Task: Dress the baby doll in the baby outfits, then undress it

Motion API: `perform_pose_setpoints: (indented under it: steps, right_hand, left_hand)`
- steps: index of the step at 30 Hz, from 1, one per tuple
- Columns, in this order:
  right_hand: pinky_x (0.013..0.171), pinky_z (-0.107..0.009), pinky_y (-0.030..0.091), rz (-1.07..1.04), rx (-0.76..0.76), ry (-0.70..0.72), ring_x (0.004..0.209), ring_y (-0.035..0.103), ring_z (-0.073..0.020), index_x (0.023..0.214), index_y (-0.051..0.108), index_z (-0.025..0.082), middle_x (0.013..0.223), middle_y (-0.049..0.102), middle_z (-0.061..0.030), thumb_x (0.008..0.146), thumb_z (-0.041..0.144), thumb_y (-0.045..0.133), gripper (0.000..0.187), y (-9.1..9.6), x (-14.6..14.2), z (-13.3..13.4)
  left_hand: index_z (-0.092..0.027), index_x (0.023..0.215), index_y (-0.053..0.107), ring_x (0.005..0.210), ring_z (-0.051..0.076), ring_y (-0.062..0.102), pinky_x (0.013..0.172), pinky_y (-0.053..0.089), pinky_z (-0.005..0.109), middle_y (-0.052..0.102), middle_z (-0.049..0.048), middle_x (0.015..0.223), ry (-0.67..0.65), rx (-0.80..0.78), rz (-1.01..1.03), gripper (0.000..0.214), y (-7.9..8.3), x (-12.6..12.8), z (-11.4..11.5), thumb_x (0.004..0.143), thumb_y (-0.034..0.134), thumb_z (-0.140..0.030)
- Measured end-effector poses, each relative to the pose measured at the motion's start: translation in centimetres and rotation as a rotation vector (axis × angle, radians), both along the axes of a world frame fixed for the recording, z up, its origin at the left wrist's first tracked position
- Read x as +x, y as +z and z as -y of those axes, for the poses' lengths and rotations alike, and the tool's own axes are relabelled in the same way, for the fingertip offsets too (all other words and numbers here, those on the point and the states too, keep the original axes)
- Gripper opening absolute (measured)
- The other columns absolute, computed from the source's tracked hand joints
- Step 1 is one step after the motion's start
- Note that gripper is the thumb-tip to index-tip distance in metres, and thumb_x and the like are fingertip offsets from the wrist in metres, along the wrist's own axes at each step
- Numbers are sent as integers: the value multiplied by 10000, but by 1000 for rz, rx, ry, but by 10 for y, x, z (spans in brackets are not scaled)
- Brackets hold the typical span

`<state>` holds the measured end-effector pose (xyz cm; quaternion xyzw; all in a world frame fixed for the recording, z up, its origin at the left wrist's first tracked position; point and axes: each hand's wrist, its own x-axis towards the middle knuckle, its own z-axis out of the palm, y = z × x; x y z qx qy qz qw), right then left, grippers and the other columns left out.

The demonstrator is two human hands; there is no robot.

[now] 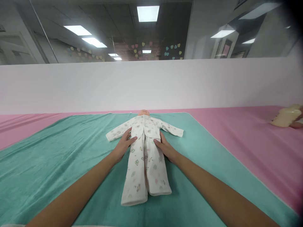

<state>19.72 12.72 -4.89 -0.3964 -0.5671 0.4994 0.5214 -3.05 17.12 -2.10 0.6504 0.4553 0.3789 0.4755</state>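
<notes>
A baby doll (143, 112) lies on its back on a teal blanket (94, 176), its head partly showing at the far end. It wears a white printed long-sleeved top (149, 126) and matching trousers (134, 167). The sleeves are spread out sideways and the legs point toward me. My left hand (124, 143) holds the doll at the left side of its waist, thumb on the front. On the opposite side, my right hand (167, 148) grips the waist the same way. Cloth and body hide some fingertips.
Pink cloth (236, 138) shows around the blanket. A low white wall (151, 85) runs behind, with a mirror or glass (118, 28) above it. At the far right, another person's hand (297, 124) touches a cream-coloured object (285, 116) of unclear kind.
</notes>
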Motion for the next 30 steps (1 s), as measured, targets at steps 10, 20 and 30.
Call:
perform_pose_setpoints:
  steps: [10,20,30]
  right_hand:
    - [991,-435,394,321,181,-284,1194,477,-258,1301,444,272,1344,493,-54,800,480,585,561,-19,22,-33]
    - [762,-332,429,934,670,-549,893,523,-206,874,606,191,900,574,-70,901,226,434,178,-12,33,-21]
    - [648,-280,411,985,490,-253,719,515,-147,735,543,207,782,576,-17,923,412,419,304,14,35,8]
  left_hand:
    - [-304,1402,269,1226,267,460,938,448,379,347,104,1445,17,101,-46,642,-25,17,-16,837,521,-476]
    - [-182,932,550,915,213,515,813,426,343,575,75,914,184,934,-580,254,-26,3,-13,945,327,-302]
    - [-168,932,567,822,188,533,747,415,322,597,71,864,-172,1068,-668,223,-16,1,12,936,366,-264]
